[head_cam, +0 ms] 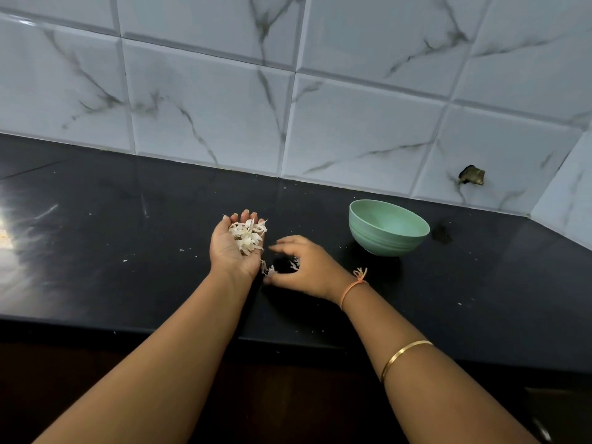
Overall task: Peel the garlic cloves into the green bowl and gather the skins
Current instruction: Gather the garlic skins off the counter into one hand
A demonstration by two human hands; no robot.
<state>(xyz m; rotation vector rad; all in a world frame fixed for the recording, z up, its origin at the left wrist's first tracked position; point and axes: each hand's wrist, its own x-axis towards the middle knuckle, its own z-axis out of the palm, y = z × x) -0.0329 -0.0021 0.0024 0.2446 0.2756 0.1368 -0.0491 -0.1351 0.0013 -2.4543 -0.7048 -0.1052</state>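
- Black stone desk (128,219): glare at far left, white flecks scattered.
- Left hand (229,251): palm up, fingers cupped round a heap of papery white garlic skins (248,235).
- Loose skin scraps (267,270): on the desk beside the left wrist.
- Right hand (307,264): fingers spread, bent, holding nothing. Rake the scraps slowly; they look light.
- Pale green ribbed bowl (384,241): further right, apart; no cloves visible inside.
- Chipped hole in the tiled wall (471,175): no obstruction.

Pale colours are standing out against black for us.
We are looking at a mint green bowl (384,240) on a black counter (128,219), white tiles (205,100) veined in grey, creamy white garlic skins (248,235), an orange thread (352,285) and a gold bangle (405,357).
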